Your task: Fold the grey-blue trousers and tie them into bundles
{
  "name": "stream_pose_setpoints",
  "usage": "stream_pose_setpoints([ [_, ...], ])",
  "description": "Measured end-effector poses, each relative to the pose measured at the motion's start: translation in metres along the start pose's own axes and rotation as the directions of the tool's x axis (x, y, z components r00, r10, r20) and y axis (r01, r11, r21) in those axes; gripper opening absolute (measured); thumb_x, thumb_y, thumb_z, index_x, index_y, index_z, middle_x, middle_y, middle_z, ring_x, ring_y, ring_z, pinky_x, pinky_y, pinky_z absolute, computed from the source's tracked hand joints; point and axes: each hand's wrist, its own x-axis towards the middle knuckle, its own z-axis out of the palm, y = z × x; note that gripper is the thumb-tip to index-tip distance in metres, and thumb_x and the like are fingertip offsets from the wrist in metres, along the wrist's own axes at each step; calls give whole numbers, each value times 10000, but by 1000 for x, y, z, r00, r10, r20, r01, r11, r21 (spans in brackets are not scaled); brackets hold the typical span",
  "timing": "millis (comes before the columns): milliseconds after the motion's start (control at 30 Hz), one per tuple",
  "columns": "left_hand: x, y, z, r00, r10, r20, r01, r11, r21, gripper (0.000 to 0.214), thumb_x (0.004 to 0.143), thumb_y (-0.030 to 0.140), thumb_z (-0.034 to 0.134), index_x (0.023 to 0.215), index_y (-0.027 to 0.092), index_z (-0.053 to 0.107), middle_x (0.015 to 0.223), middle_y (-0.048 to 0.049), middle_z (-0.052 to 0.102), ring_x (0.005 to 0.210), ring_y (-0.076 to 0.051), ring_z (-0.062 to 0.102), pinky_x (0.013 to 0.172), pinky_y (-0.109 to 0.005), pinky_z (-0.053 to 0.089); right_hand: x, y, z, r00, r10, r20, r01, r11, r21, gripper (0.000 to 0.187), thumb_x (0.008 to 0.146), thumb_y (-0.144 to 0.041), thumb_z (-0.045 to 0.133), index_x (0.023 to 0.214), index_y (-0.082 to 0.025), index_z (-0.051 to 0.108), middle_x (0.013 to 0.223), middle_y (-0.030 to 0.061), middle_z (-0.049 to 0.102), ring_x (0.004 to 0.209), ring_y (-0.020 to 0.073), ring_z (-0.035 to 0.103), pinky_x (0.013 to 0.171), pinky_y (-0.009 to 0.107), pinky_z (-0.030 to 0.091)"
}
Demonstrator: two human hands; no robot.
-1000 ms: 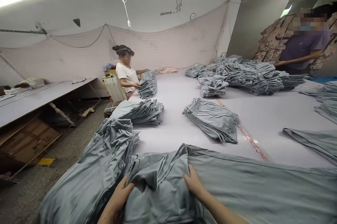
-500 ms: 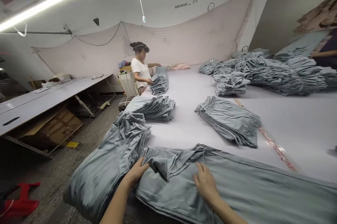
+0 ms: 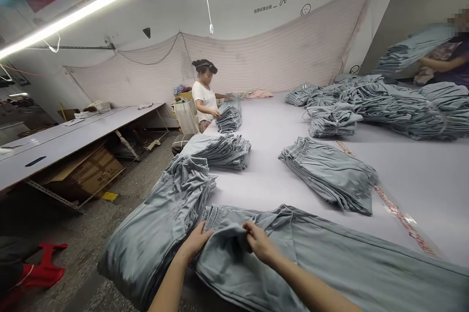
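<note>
Grey-blue trousers (image 3: 340, 248) with a gathered elastic waistband lie spread along the near table edge, legs running off to the right. At the waistband end, my left hand (image 3: 196, 242) is closed on the trousers, its fingertips partly hidden in the cloth. My right hand (image 3: 261, 243) pinches a fold of the same trousers and holds it raised, leaving a dark hollow underneath. Left of my hands, a pile of similar trousers (image 3: 161, 214) drapes over the table edge. Beyond them sits a folded stack of trousers (image 3: 330, 173).
Another folded stack (image 3: 220, 151) lies farther along the left edge. Tied bundles (image 3: 395, 104) are heaped at the back right. One co-worker (image 3: 205, 97) handles a stack at the far left; another person (image 3: 450, 60) carries trousers at right. Patterned tape (image 3: 395, 212) crosses the tabletop (image 3: 264, 156).
My right hand has moved left and up, from lying on the trousers to pinching and lifting a fold. My left hand stays at the waistband. The person at right has raised a stack.
</note>
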Motion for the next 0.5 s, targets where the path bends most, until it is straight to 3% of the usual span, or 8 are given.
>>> stream_pose_setpoints([
  [100, -5, 5, -3, 1000, 17, 6, -18, 998, 55, 553, 721, 237, 531, 1263, 127, 494, 1215, -109, 663, 1083, -220, 627, 948, -306, 476, -45, 30, -59, 973, -147, -178, 175, 973, 153, 260, 799, -259, 419, 998, -219, 582, 933, 46, 673, 811, 184, 642, 758, 324, 534],
  [167, -5, 6, -8, 999, 11, -42, -6, 992, 128, 578, 709, 209, 531, 1279, 125, 478, 1247, -123, 639, 1125, -251, 599, 973, -335, 448, -79, 58, -109, 913, -156, -376, 228, 961, 156, 252, 783, -343, 494, 984, -233, 597, 1115, 80, 662, 1031, 223, 619, 908, 360, 504],
  [267, 0, 3, -16, 994, -10, -111, 35, 972, 230, 555, 759, 231, 477, 1303, 127, 453, 1282, -137, 611, 1164, -291, 567, 980, -375, 422, -122, 113, -178, 794, 55, -606, 118, 963, 241, 285, 696, -432, 607, 916, -252, 593, 1283, 85, 605, 1196, 265, 543, 971, 368, 474],
  [333, 6, 0, -18, 990, -29, -136, 67, 954, 291, 508, 779, 233, 440, 1273, 119, 477, 1244, -146, 630, 1139, -313, 578, 961, -390, 423, -142, 153, -205, 678, 301, -670, 6, 910, 414, 344, 609, -452, 651, 874, -244, 582, 1263, 107, 612, 1118, 290, 590, 856, 364, 531],
  [367, 9, -1, -18, 989, -39, -144, 84, 944, 319, 500, 786, 238, 430, 1268, 114, 481, 1227, -153, 637, 1125, -325, 584, 949, -399, 426, -148, 172, -211, 598, 428, -677, -32, 857, 514, 367, 563, -447, 661, 851, -239, 570, 1188, 120, 644, 1045, 300, 621, 790, 372, 549],
  [433, 15, -3, -18, 987, -57, -148, 109, 924, 367, 514, 799, 251, 419, 1289, 99, 459, 1231, -170, 633, 1115, -346, 586, 935, -417, 430, -154, 203, -213, 400, 645, -651, -47, 724, 688, 390, 503, -422, 643, 830, -240, 533, 949, 106, 686, 893, 309, 657, 701, 402, 559],
  [500, 20, -4, -18, 986, -64, -153, 122, 905, 407, 539, 816, 263, 402, 1325, 87, 423, 1268, -180, 610, 1127, -352, 581, 935, -423, 432, -152, 220, -206, 226, 739, -634, -25, 656, 755, 405, 515, -425, 576, 869, -242, 505, 801, 68, 661, 815, 307, 663, 689, 435, 553],
])
